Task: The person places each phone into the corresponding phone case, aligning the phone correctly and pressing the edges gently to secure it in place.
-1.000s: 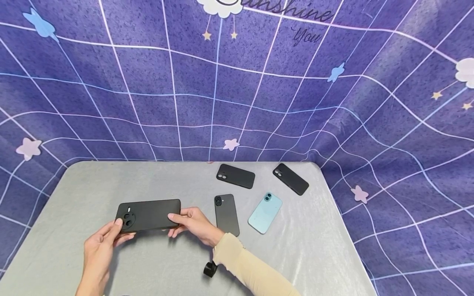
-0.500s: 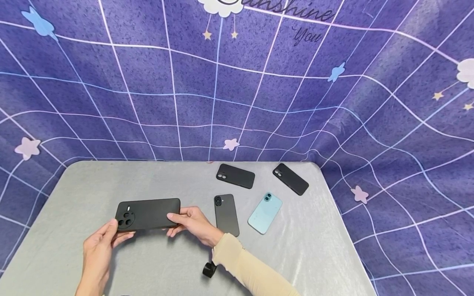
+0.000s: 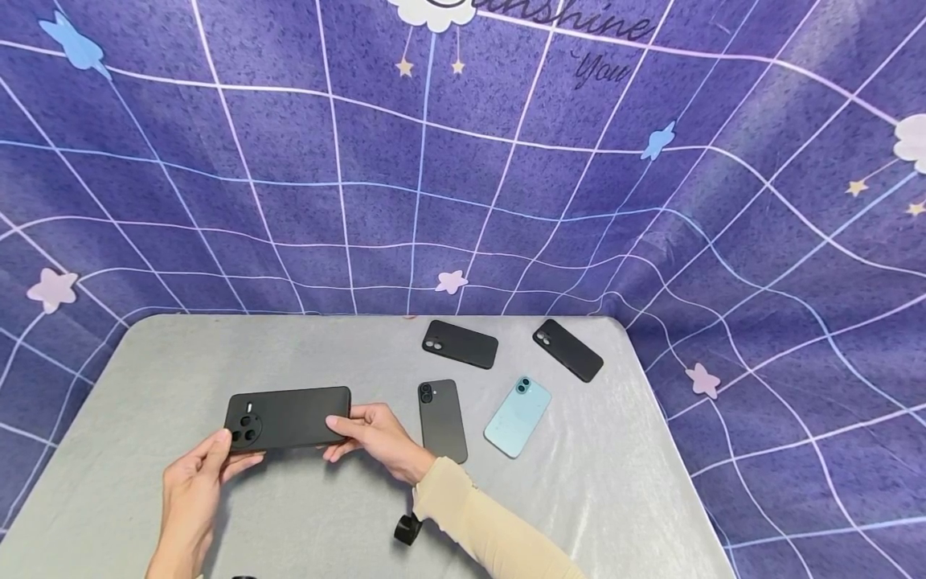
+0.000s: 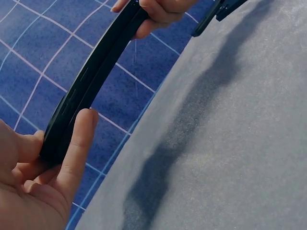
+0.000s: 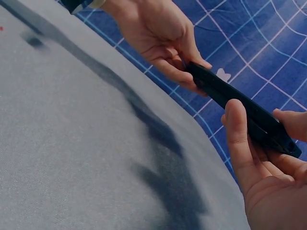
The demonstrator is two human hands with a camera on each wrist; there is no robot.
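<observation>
Both hands hold a black phone case sideways above the table, its back with the round camera cutout facing up in the head view. My left hand pinches the camera end, thumb at the corner and fingers beneath. At the other end my right hand grips with the thumb on top and fingers under it. The left wrist view shows the case's long side edge-on, with slots along it. I cannot tell whether a phone sits inside. A dark grey phone lies just beyond the right wrist.
A light blue phone lies right of the grey one. Behind them are two more black phone cases, one in the middle and one near the back right corner. The grey-covered table meets a purple patterned curtain.
The left thumb has slid outward to the corner, showing more of the camera cutout. The case has tilted slightly and shifted a little left and up; both hands keep their hold.
</observation>
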